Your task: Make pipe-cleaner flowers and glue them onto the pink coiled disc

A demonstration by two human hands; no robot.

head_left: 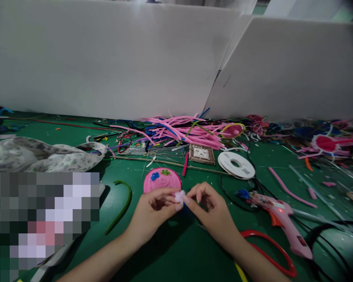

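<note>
My left hand [154, 211] pinches a small pale pink flower [180, 196] between thumb and fingers. On the flower's other side, my right hand [210, 209] grips its edge with thumb and forefinger, its other fingers curled. Just behind my left hand lies a round pink disc [162, 182] with a dark pink rim, its near edge partly covered by my fingers. A blue flower [155, 176] and a green flower [165, 172] sit on the disc. Something dark blue under my hands is mostly hidden.
A pink glue gun [285, 223] with a lit red light and red-handled scissors [275, 248] lie at right. Behind are a white spool [231, 164], a framed tray of white beads [191, 158] and pink fuzzy stems [182, 131]. A green stem [125, 205] and patterned cloth [41, 156] lie left.
</note>
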